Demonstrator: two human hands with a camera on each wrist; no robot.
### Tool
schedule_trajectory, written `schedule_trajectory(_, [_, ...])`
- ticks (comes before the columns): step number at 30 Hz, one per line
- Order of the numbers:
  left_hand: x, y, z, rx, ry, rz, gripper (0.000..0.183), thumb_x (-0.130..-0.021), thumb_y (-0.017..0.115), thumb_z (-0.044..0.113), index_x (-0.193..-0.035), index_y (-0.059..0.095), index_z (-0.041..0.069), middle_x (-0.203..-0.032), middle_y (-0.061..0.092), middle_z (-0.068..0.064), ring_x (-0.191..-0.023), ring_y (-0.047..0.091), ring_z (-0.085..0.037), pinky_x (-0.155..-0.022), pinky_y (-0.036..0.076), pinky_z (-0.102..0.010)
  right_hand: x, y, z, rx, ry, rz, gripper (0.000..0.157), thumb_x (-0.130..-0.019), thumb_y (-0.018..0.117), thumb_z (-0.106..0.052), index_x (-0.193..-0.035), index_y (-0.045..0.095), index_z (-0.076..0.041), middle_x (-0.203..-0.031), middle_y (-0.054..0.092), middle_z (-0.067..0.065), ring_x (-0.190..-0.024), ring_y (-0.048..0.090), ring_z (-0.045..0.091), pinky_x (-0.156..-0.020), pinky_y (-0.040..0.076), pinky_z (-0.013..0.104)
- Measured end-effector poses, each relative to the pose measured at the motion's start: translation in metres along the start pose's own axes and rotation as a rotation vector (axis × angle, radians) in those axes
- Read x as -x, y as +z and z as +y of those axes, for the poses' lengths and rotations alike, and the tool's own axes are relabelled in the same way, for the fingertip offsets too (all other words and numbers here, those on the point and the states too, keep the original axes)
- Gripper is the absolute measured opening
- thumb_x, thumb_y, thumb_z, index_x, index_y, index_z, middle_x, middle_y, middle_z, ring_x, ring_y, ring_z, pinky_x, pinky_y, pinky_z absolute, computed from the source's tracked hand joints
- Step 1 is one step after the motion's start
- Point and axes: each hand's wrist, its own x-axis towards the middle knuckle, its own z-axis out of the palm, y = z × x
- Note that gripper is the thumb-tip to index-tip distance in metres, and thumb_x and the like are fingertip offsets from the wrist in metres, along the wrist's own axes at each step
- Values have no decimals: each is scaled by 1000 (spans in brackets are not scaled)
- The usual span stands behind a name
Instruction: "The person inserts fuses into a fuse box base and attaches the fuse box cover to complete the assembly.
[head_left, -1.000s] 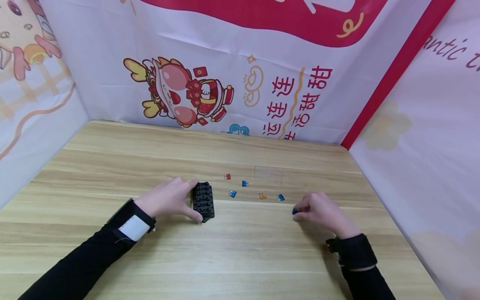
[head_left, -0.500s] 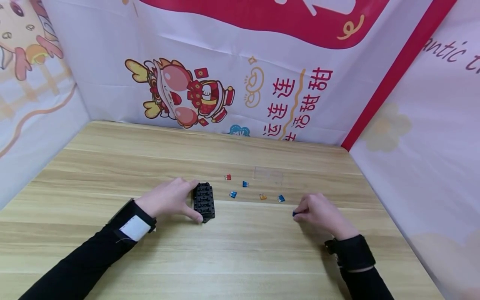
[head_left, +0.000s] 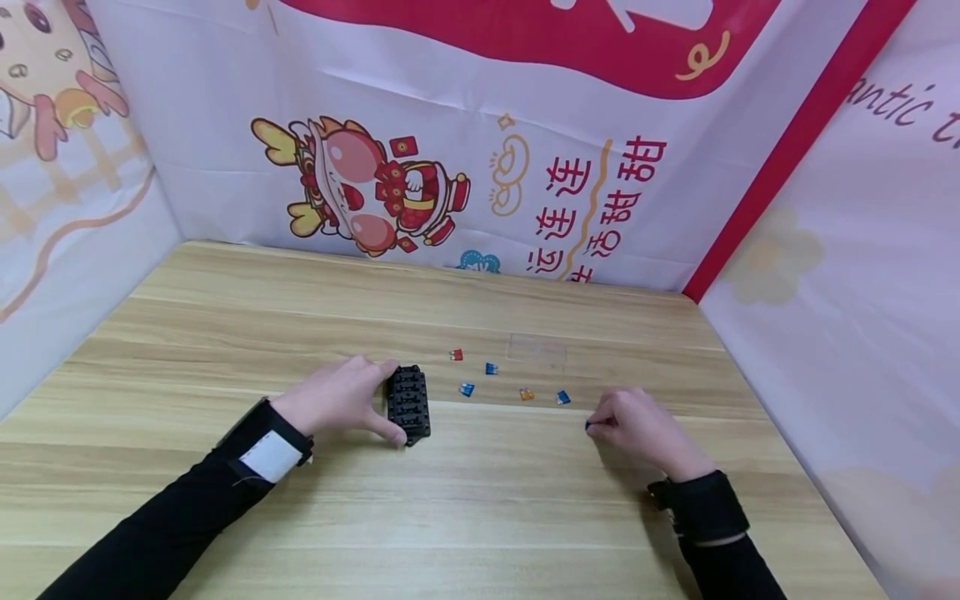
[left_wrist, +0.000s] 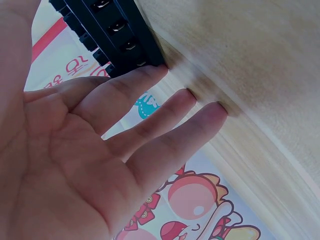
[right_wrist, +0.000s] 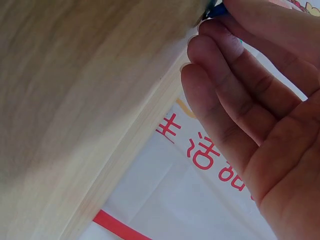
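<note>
Left hand (head_left: 341, 398): left of centre in the head view; its grip holds the black rectangular plastic block with a row of slots (head_left: 410, 408), thumb at the near end, a finger at the far end; in the left wrist view, two other fingers stretch out past it.
Black block: lies on the pale wood-grain table (head_left: 480, 517), slotted face up, just left of the middle of the frame.
Right hand (head_left: 641, 429): right of centre; its grip pinches a small blue plastic piece (right_wrist: 218, 10) between thumb and finger, seen at the top of the right wrist view, mostly hidden by the fingers.
Loose pieces: between the hands, well apart from one another, lie a small red piece (head_left: 456, 355), an upper blue piece (head_left: 491, 368), a lower blue piece (head_left: 467, 389), a small amber piece (head_left: 527, 394) and a right-hand blue piece (head_left: 563, 397).
Clear sheet: a transparent rectangular sheet (head_left: 537, 350) lies flat above the amber one.
Backdrop: white printed cloth (head_left: 420, 79) across the upper frame.
</note>
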Motion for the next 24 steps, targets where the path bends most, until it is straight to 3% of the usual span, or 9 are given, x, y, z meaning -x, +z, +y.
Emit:
schedule_trajectory(7, [0, 1, -1, -1, 0, 2, 114, -58, 72, 72, -137, 44, -6, -121, 58, -18, -83, 50, -18, -70, 41, -33, 0, 0, -4, -1, 34, 17, 7, -82, 73, -10, -85, 75, -15, -81, 59, -9, -69, 54, 5, -63, 45, 22])
schedule_trajectory(24, [0, 3, -2, -2, 10, 14, 112, -58, 72, 72, -136, 46, -4, -117, 60, -16, -82, 50, -17, -74, 43, -33, 0, 2, -5, 17, 16, 104, 5, -82, 74, -12, -87, 72, -12, -79, 59, -9, -69, 53, 5, -63, 45, 24])
